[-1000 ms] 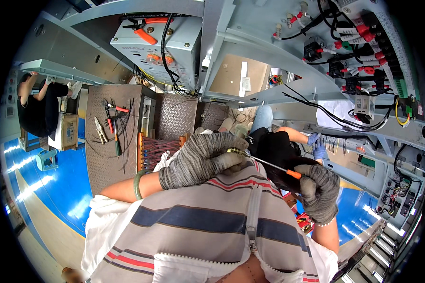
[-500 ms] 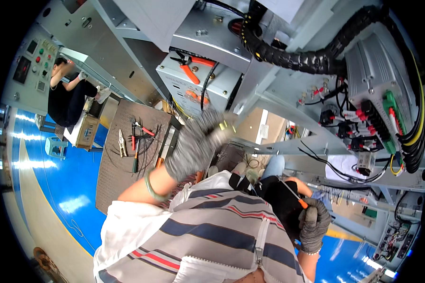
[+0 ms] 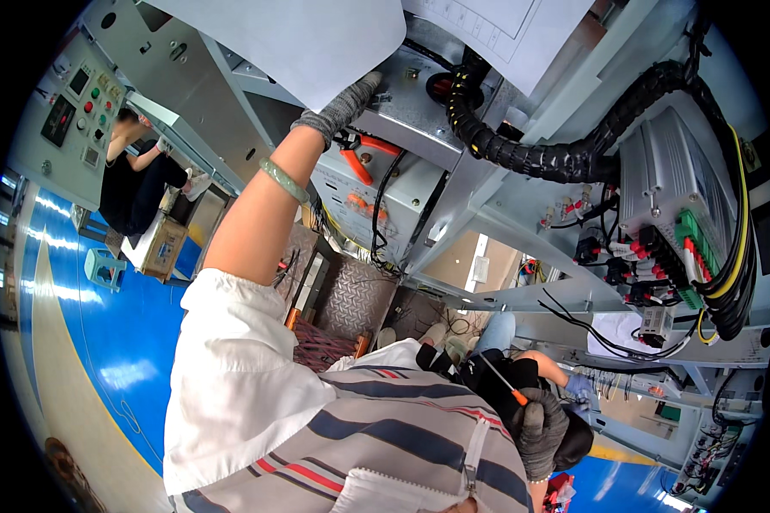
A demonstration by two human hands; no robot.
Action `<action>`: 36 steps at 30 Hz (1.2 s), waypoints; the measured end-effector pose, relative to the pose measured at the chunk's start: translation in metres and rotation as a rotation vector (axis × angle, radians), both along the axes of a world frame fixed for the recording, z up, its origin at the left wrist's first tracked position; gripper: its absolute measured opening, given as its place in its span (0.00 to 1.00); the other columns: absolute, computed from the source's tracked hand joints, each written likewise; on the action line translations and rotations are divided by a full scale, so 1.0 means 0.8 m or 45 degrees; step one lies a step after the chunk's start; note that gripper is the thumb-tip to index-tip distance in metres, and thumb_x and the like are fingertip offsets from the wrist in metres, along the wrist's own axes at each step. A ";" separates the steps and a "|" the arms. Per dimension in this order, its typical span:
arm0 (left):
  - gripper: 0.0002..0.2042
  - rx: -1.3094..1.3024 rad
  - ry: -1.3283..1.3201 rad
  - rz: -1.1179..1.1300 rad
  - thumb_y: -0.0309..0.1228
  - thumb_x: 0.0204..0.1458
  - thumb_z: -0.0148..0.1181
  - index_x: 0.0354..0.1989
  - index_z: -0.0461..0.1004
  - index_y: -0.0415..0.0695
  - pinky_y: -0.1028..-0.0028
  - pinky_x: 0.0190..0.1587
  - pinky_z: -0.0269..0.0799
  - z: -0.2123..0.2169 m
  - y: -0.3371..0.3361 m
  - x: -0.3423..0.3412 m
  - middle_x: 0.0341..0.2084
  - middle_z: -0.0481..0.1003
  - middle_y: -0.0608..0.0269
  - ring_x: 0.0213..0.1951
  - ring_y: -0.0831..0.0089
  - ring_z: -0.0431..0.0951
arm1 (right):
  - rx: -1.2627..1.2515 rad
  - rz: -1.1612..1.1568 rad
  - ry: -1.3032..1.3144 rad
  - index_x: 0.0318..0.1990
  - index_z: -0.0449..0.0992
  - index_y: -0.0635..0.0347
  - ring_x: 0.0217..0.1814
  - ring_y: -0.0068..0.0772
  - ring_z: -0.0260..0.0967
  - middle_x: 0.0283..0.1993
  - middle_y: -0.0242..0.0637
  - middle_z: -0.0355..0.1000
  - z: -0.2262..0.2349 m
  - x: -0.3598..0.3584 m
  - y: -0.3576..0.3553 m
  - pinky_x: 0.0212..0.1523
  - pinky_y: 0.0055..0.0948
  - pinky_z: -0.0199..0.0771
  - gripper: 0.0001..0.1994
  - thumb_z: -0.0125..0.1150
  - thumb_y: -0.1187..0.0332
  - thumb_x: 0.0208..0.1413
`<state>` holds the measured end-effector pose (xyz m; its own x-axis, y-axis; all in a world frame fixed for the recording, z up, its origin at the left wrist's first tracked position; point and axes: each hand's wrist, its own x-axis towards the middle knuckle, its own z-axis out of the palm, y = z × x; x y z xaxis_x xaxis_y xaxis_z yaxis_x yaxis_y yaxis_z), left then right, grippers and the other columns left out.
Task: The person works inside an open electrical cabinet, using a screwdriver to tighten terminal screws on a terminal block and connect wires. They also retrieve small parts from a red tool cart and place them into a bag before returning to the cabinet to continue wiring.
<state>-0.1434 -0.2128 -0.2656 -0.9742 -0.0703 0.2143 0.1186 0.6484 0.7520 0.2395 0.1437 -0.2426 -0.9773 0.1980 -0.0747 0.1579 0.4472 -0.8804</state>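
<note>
My left hand, in a grey knit glove, is stretched up to the lower edge of a large white paper sheet that hangs on the metal cabinet. Its fingers disappear behind the sheet, so the grip is hidden. A green bangle sits on that forearm. My right hand, also gloved, stays low near my chest and is closed on a thin screwdriver with an orange handle, tip pointing up and left.
Orange-handled pliers lie on a grey metal box just below my left hand. A black corrugated cable conduit and a grey module with bundled wires fill the right. A person in black stands at the left beside a control panel.
My left arm has risen from chest height up to the white sheet, and the view has tilted upward. My right hand has sunk lower, still holding the screwdriver.
</note>
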 end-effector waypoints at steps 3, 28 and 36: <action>0.20 -0.190 0.078 0.018 0.41 0.55 0.53 0.55 0.66 0.49 0.71 0.49 0.68 0.000 0.001 -0.014 0.42 0.75 0.56 0.44 0.68 0.74 | 0.057 -0.018 0.049 0.33 0.75 0.63 0.19 0.19 0.62 0.17 0.28 0.66 0.000 -0.002 -0.002 0.23 0.21 0.61 0.20 0.52 0.52 0.56; 0.11 1.526 -0.811 -0.619 0.33 0.56 0.51 0.42 0.69 0.39 0.78 0.32 0.74 -0.002 0.115 0.267 0.31 0.74 0.57 0.32 0.73 0.77 | -0.255 -0.136 0.099 0.40 0.70 0.63 0.21 0.18 0.61 0.23 0.30 0.66 -0.008 -0.008 0.022 0.23 0.19 0.60 0.19 0.55 0.54 0.53; 0.19 1.633 -1.108 -0.658 0.40 0.54 0.55 0.47 0.67 0.36 0.78 0.26 0.71 -0.035 0.157 0.327 0.28 0.73 0.58 0.26 0.76 0.74 | -0.148 -0.033 0.073 0.39 0.72 0.65 0.26 0.21 0.66 0.27 0.33 0.70 -0.002 -0.005 0.018 0.29 0.22 0.67 0.13 0.55 0.63 0.54</action>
<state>0.1182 -0.0869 -0.2933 -0.7381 0.5943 -0.3194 -0.6118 -0.3899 0.6882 0.2354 0.1581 -0.2441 -0.9752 0.2169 -0.0431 0.1164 0.3379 -0.9340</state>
